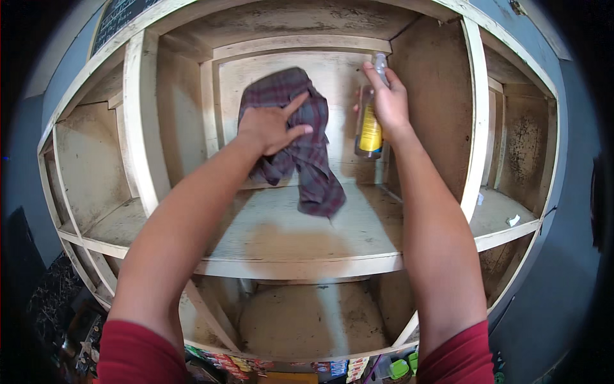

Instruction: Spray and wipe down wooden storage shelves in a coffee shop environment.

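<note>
My left hand (271, 126) lies spread over a dark plaid cloth (320, 180) and appears to press it to the pale back panel (268, 62) of a wooden cabinet's middle compartment. Part of the cloth dangles below my palm. To the right, my right hand (391, 103) grips a clear spray bottle (369, 129) with a yellow label by its neck. The bottle is upright, with some liquid low inside, in front of the back panel near the compartment's right side wall (431, 105). My fingers partly cover its spray head.
The middle shelf board (297, 240) runs beneath my hands, with a lower compartment (307, 317) under it. Upright posts (475, 120) divide off side compartments. A white scrap (513, 221) lies on the right shelf. Colourful packets (338, 367) and green-lidded containers (399, 368) are below the cabinet.
</note>
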Available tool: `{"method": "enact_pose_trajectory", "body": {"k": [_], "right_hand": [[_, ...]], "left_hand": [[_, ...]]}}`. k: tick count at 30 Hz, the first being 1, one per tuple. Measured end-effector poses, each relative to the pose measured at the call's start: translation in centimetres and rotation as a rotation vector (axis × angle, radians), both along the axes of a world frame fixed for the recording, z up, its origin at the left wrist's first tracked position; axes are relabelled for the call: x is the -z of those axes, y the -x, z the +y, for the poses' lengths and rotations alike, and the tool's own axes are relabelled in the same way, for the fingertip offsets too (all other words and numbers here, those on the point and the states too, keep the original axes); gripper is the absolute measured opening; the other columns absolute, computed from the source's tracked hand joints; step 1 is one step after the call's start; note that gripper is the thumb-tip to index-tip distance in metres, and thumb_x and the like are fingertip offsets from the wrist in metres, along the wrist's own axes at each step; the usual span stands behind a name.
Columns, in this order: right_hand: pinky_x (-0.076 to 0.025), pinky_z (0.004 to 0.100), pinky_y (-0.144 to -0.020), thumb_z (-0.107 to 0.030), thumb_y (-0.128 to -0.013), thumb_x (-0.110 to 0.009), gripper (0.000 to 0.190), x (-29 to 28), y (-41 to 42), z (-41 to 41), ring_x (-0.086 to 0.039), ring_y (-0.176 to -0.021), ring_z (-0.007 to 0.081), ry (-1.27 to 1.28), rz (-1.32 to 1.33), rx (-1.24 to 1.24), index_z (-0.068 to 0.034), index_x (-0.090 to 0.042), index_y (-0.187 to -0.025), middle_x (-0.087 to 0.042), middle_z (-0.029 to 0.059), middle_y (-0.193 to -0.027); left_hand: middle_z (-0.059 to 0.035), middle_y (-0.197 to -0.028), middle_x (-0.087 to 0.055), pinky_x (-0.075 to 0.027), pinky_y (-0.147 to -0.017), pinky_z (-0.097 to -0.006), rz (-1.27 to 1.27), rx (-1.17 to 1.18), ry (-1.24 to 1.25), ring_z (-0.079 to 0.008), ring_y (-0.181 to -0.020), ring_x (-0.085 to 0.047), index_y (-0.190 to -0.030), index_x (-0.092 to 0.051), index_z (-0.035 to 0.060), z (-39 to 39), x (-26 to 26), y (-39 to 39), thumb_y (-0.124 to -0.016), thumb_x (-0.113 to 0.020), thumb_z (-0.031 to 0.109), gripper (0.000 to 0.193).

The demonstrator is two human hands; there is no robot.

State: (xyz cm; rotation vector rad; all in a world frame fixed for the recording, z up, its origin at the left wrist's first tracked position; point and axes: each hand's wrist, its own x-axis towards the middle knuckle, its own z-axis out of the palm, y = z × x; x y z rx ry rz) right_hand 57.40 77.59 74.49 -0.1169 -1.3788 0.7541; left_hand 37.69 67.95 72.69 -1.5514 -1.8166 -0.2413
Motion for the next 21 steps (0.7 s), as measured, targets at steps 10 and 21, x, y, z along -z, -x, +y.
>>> {"method": "enact_pose_trajectory", "body": {"k": [10, 21], "right_hand": [[-0.054, 0.0396, -0.085, -0.052, -0.085, -0.071, 0.069, -0.9, 0.2, 1.8, -0.073, -0.086, 0.0256, -0.052, 0.114, 0.358, 0.003, -0.063, -0.126, -0.074, 0.0196, -0.093], [-0.057, 0.0407, -0.072, -0.048, -0.087, -0.069, 0.053, -0.5, 0.1, 0.0, -0.071, -0.073, 0.0284, -0.121, 0.044, 0.285, -0.003, -0.063, -0.116, -0.071, 0.0151, -0.081]], "left_hand": [[-0.0166, -0.134, -0.060, -0.046, -0.102, -0.0474, 0.703, 0.824, -0.027, -0.0380, -0.120, -0.059, -0.131, -0.064, 0.0211, 6.9, -1.9, 3.2, -0.085, -0.052, 0.075, 0.072], [-0.0170, -0.110, -0.068, -0.050, -0.094, -0.0423, 0.524, 0.526, 0.259, -0.0327, -0.104, -0.065, -0.136, -0.053, 0.0070, 12.4, 6.6, -5.4, -0.087, -0.059, 0.048, 0.064]]}}
